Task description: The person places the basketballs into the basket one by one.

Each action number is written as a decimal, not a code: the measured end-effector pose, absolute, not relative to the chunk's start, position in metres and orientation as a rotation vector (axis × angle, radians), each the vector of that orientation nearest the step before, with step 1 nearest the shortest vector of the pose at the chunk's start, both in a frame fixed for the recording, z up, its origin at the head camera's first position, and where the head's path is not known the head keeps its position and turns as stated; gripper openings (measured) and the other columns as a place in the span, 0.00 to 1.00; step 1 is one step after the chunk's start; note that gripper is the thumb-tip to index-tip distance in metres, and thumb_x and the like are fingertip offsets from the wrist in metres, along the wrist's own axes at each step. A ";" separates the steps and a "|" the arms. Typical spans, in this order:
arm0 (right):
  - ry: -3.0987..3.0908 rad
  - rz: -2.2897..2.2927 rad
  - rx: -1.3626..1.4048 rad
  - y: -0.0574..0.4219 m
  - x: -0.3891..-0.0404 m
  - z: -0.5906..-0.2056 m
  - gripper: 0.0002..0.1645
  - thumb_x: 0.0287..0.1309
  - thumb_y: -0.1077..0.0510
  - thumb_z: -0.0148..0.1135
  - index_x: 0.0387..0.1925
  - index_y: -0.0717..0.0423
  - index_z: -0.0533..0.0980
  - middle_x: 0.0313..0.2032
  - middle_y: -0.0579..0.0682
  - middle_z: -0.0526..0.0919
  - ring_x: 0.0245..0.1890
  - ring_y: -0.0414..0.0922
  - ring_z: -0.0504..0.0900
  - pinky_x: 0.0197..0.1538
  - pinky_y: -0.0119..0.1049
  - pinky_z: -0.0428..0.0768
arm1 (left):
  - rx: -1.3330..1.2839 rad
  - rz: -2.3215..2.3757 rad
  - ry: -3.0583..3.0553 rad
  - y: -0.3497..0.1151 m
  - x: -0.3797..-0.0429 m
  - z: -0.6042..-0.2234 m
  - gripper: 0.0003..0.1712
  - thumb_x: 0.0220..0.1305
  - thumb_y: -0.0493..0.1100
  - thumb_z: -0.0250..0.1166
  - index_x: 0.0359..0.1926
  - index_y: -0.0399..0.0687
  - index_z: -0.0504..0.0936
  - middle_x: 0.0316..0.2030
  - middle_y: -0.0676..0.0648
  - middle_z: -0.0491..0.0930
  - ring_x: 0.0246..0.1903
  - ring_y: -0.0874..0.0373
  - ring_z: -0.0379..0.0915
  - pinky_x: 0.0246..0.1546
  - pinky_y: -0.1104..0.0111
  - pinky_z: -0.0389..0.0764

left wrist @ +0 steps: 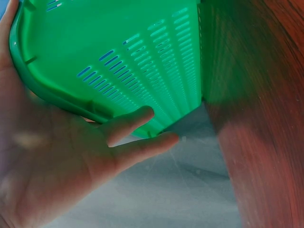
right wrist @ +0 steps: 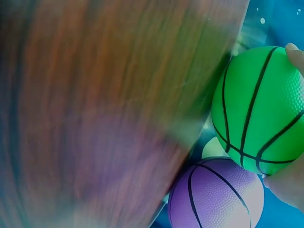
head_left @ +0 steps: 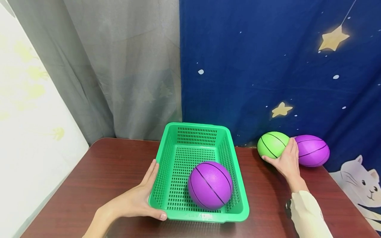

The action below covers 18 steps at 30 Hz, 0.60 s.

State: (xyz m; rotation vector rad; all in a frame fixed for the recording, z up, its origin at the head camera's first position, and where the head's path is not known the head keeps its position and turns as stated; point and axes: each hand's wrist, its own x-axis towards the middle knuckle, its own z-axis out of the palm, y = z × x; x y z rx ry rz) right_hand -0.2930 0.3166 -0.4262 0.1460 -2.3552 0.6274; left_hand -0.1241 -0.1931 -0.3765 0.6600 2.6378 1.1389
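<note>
A green plastic basket (head_left: 178,215) with slotted walls stands on the table. Inside it, toward the near right, lies a purple ball (head_left: 210,185) with black lines. My left hand (head_left: 132,200) rests at the near left corner, fingers stretched along the left side and thumb against the front rim. In the left wrist view those fingers (left wrist: 142,149) look straight beside the basket wall (left wrist: 156,61). At the table's back right, my right hand (head_left: 287,163) holds a green ball (head_left: 271,145), with thumb and fingers on opposite sides of it. Just right of that hand is another purple ball (head_left: 314,150).
The brown table (head_left: 119,172) ends at grey (head_left: 134,66) and blue (head_left: 238,66) curtains behind. A white surface (head_left: 29,115) borders it on the left. Table surface lies between the basket and the green ball.
</note>
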 end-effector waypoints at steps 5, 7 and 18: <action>-2.343 0.637 0.125 0.314 -0.295 -0.426 0.77 0.19 0.50 0.82 0.66 0.73 0.43 0.62 0.74 0.51 0.61 0.67 0.51 0.64 0.55 0.49 | 0.656 1.137 2.643 -0.194 -0.124 -0.376 0.77 0.39 0.65 0.73 0.71 0.49 0.25 0.70 0.51 0.20 0.69 0.48 0.36 0.53 0.64 0.69; -2.350 0.641 0.113 0.314 -0.296 -0.425 0.77 0.19 0.50 0.82 0.66 0.73 0.43 0.62 0.73 0.51 0.61 0.67 0.51 0.64 0.55 0.49 | 0.640 1.133 2.645 -0.194 -0.124 -0.376 0.77 0.38 0.66 0.73 0.71 0.50 0.25 0.70 0.52 0.19 0.69 0.49 0.36 0.53 0.64 0.69; -2.351 0.625 0.044 0.309 -0.298 -0.427 0.72 0.20 0.54 0.80 0.64 0.74 0.46 0.57 0.74 0.55 0.58 0.68 0.53 0.63 0.55 0.50 | 0.642 1.142 2.632 -0.193 -0.124 -0.377 0.77 0.38 0.66 0.73 0.71 0.49 0.25 0.70 0.52 0.19 0.68 0.49 0.41 0.53 0.64 0.69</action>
